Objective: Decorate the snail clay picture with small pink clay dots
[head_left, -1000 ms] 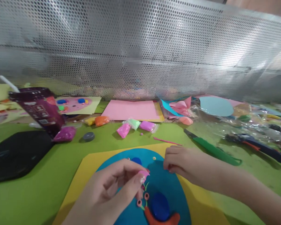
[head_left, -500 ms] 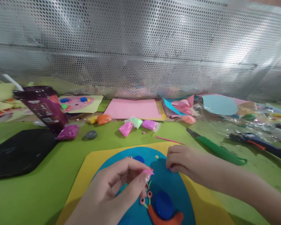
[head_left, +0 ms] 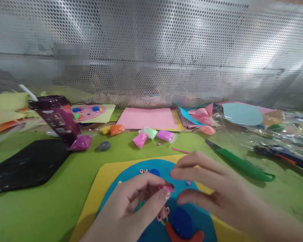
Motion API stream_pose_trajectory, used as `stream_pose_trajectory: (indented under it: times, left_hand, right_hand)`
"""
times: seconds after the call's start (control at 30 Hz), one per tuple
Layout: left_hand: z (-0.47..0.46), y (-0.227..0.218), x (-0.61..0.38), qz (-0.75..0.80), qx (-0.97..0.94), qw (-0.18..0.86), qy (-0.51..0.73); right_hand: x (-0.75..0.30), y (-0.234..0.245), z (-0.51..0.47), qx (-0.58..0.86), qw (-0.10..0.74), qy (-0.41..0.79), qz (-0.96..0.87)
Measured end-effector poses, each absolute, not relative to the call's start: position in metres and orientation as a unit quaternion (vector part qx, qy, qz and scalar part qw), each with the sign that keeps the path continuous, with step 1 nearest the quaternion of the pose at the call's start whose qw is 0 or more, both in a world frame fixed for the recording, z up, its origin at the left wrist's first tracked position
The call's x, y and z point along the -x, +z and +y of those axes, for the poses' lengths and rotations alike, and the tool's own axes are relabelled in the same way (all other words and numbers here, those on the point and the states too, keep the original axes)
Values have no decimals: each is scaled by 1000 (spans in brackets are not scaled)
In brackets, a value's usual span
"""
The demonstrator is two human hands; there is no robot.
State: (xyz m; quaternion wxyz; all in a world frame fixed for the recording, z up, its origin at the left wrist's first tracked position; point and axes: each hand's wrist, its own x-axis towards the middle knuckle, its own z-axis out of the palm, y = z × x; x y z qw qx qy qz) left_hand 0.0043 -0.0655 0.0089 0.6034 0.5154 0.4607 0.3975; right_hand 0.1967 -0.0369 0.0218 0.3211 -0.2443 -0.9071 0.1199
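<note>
Between the thumb and fingers of my left hand (head_left: 141,201) is pinched a small lump of pink modelling clay (head_left: 168,189). My right hand (head_left: 204,185) hovers just to the right of it, slightly blurred, thumb and fingers apart and holding nothing. Under both hands lies a blue oval (head_left: 131,168) on a yellow sheet (head_left: 91,191). A clay snail with a dark blue shell (head_left: 182,222) and orange body (head_left: 198,236) shows at the oval's lower part, its eyes partly behind my left hand. A small pink clay ball (head_left: 188,183) sits on the oval's right side.
Clay packets in pink (head_left: 140,139), green (head_left: 150,133) and purple (head_left: 166,135) lie beyond the sheet. A green-handled knife (head_left: 242,163) and dark pliers (head_left: 288,155) are right. A tilted maroon cup (head_left: 59,117) and black pouch (head_left: 30,164) stand left. Perforated metal (head_left: 166,40) closes the back.
My right hand has let go of the small pink ball on the blue oval, opened and come back towards my left hand. The left still pinches the pink clay. The view has shifted slightly.
</note>
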Motion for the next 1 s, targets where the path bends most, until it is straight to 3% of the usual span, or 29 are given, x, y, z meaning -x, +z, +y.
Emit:
stream_pose_trajectory:
  times: [0.23,1.0]
  left_hand:
    - [-67,8,-3,428,-502,652,374]
    - [-64,6,-3,409,-514,658,368]
  right_hand:
    - [-194,16,-47,212,329,150,-908]
    - [-192,18,-47,241,341,141,-898]
